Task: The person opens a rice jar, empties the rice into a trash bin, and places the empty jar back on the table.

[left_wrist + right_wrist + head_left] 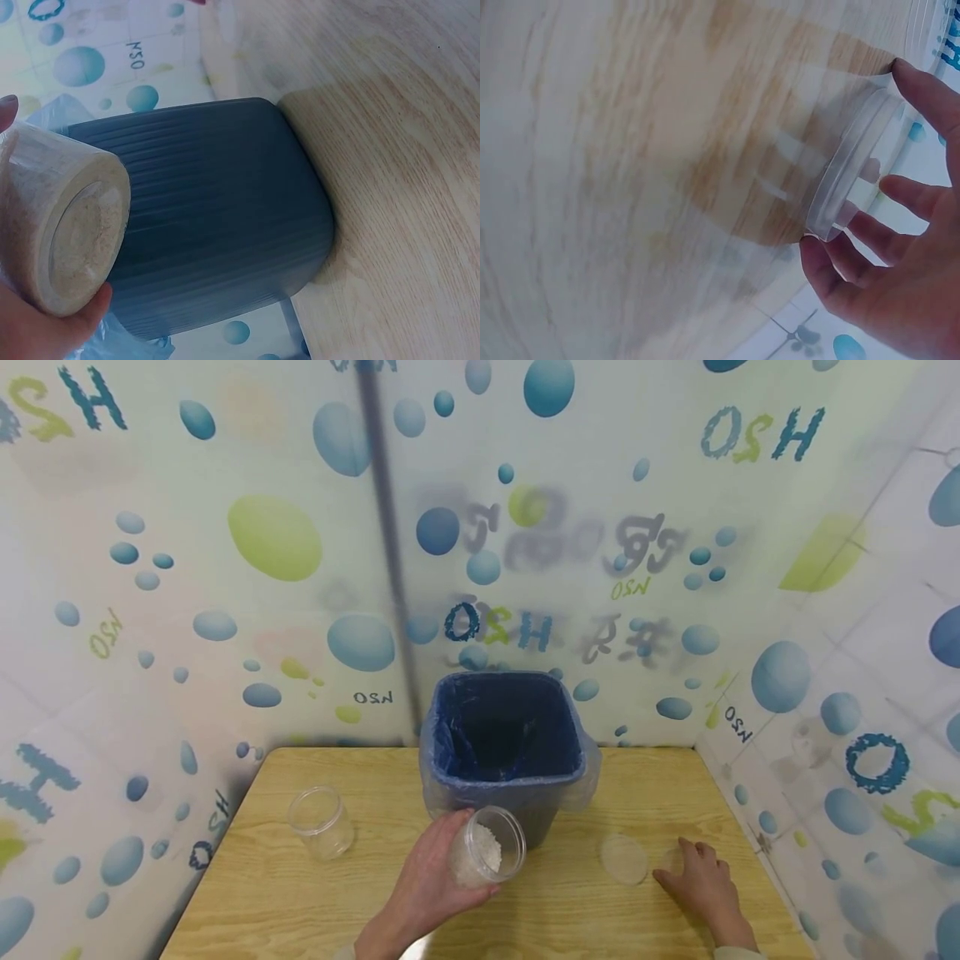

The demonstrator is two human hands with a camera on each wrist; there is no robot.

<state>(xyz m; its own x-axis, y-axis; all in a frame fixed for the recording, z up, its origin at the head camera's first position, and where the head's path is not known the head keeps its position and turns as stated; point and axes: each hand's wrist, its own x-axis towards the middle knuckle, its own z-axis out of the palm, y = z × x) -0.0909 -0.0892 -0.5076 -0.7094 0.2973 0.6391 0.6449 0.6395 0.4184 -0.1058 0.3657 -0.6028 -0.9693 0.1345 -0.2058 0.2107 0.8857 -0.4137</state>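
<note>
My left hand grips a clear plastic jar part filled with fine white grains. The jar leans with its uncovered mouth up and to the right, just in front of a bin. In the left wrist view the jar's round base shows, with the thumb below it. On the right of the table, my right hand has its thumb and fingertips round the rim of a clear round lid, close to the tabletop. Another clear lid lies flat to its left.
A dark bin with a blue liner bag over its rim stands at the back middle of the wooden table. A second clear jar, uncovered, stands at left. Patterned walls enclose the table's back and sides.
</note>
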